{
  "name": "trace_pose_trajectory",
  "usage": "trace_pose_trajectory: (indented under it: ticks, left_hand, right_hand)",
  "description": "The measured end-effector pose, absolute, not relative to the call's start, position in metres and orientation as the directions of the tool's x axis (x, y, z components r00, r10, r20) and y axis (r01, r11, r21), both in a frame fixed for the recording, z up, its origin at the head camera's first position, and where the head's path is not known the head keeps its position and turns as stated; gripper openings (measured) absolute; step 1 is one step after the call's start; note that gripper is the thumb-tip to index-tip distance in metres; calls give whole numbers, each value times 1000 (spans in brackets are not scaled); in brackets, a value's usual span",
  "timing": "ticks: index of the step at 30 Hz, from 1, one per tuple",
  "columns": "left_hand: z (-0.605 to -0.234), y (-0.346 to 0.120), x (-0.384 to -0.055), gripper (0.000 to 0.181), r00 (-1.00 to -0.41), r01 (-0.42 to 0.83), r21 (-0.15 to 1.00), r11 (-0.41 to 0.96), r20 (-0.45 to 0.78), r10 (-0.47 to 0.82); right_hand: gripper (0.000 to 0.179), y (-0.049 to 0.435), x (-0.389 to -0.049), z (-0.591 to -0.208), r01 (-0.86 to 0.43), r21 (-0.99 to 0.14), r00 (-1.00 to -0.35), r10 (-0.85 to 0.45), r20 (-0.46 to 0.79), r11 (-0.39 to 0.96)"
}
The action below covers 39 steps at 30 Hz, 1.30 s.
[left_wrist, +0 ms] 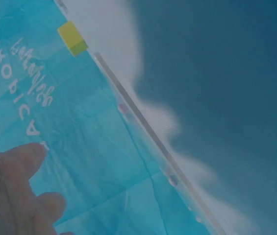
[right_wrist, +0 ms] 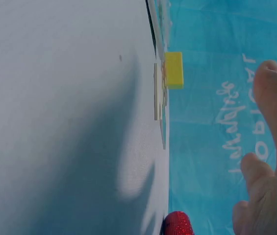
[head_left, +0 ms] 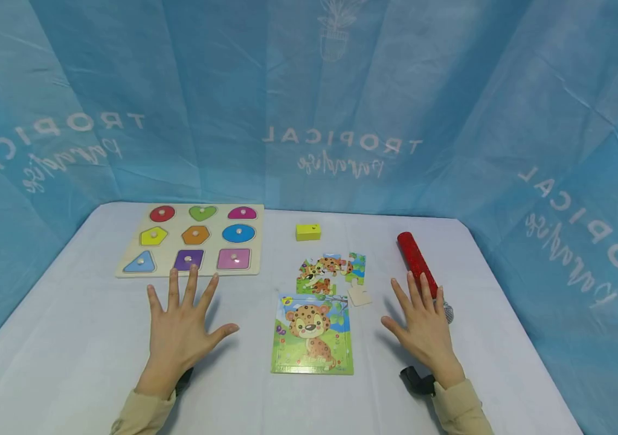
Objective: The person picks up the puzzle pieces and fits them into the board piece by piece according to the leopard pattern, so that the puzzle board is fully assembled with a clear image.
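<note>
My left hand [head_left: 179,329] is spread flat above the table, palm down, holding nothing; its fingertips overlap the near edge of the wooden shape puzzle board [head_left: 212,254] in the head view. With fingers fanned out, my right hand [head_left: 424,329] also holds nothing, close by a red glittery microphone [head_left: 416,261] whose silver head is partly hidden by the fingers. Between the hands lies a leopard picture puzzle board [head_left: 312,335]. Just behind it are several loose jigsaw pieces [head_left: 316,284], some joined into part of a leopard picture, and one blank-side piece [head_left: 360,295].
A small yellow block [head_left: 308,232] stands behind the jigsaw pieces. The shape board carries several coloured knobbed shapes, such as a red circle [head_left: 162,213]. A white cloth covers the table [head_left: 243,402], and a blue printed curtain [head_left: 309,90] encloses its back and sides.
</note>
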<state>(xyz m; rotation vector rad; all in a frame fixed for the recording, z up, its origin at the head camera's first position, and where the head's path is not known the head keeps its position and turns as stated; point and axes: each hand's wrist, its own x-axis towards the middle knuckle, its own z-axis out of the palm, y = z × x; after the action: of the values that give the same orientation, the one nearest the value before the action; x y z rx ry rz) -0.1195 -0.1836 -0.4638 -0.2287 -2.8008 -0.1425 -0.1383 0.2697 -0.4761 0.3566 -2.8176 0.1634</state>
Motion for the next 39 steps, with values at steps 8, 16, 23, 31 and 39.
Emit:
trace_pose_trajectory:
  ticks: [8, 16, 23, 31, 39]
  left_hand:
    - [-462, -189, -124, 101, -941, 165, 80, 983, 311, 132]
    - [-453, -157, -117, 84, -958, 279, 284, 917, 24, 285]
    - [-455, -120, -126, 95, -887, 381, 439, 814, -73, 455]
    - [-466, -104, -131, 105, -782, 525, 423, 738, -102, 615]
    - [-467, -106, -129, 107, -752, 536, 429, 727, -150, 642]
  right_hand:
    - [82, 256, -151, -477, -314, -147, -915, -257, 311, 938]
    - [59, 224, -193, -480, -280, -350, -951, -209, 228, 894]
    - [41, 184, -242, -464, -223, -532, -975, -181, 131, 817]
    - [56, 164, -274, -469, -189, -464, -979, -203, 19, 865]
    - [46, 177, -275, -473, -138, -526, -990, -138, 38, 839]
